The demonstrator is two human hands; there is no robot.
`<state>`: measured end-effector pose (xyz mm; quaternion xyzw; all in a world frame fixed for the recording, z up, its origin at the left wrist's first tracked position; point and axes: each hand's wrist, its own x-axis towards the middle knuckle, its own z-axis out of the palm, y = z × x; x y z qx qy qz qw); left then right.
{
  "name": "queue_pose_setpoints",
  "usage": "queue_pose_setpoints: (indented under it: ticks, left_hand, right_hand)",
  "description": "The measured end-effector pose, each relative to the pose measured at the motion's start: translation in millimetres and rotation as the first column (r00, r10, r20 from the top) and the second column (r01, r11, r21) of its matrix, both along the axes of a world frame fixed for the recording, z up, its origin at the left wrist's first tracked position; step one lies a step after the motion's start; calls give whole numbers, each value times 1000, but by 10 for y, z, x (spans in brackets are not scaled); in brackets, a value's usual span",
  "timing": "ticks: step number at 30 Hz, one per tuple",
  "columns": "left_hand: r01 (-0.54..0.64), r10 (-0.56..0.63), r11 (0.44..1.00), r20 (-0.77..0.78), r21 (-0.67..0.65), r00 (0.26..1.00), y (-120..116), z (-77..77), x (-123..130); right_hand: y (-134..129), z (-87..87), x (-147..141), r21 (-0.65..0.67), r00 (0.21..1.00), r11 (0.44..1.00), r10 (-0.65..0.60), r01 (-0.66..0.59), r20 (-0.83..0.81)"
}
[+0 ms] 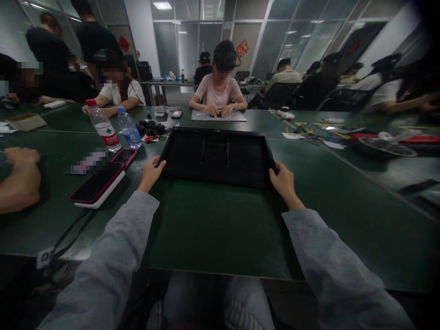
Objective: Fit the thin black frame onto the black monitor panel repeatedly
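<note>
Blk tray (216, 158); flat, table ctr

Tray (220, 158) lies flat on surface (213, 229), between both grips: left grip (151, 172) on its near-left corner, right grip (283, 181) on near-right corner. Left of left grip: two phones (103, 181) side by side. Beyond those, two bottles (115, 126) upright. Far right of right grip: clutter, possibly tools, too blurred to tell.
</note>
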<state>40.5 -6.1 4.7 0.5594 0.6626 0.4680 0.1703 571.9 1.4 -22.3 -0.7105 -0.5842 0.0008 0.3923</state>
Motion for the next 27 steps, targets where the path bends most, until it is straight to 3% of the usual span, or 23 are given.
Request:
queue_pose_setpoints:
  ticks: [3, 6, 9, 13, 16, 18, 23, 27]
  left_hand:
    - [-140, 125, 986, -149, -94, 981, -76, 46, -58]
    - [-234, 173, 960, -332, -153, 927, -178, 102, -67]
    - [-282, 216, 957, -487, -65, 846, -260, 165, 25]
    - [-130, 177, 984, -574, 122, 799, -332, 239, 304]
    - [76, 14, 991, -638, 113, 770, -372, 240, 533]
    - [138, -55, 988, -665, 73, 745, -388, 209, 636]
    - [96, -58, 995, -698, 16, 714, -393, 122, 690]
    - [108, -54, 994, -704, 32, 708, -401, 142, 664]
  right_hand:
    - [32, -5, -18, 15, 997, 997, 77, -76, -7]
    - [70, -9, -62, 32, 991, 990, 136, -135, -18]
    - [55, 16, -166, 62, 995, 995, 77, -81, 60]
    - [-59, 83, -467, 160, 980, 986, 7, -40, 200]
    - [-147, 108, -762, 169, 961, 976, 92, -140, 262]
    - [-188, 104, -919, 141, 937, 967, 162, -214, 311]
    - [-227, 49, -1049, 30, 881, 963, 232, -267, 412]
    - [-232, 42, -1042, 33, 876, 960, 241, -280, 417]
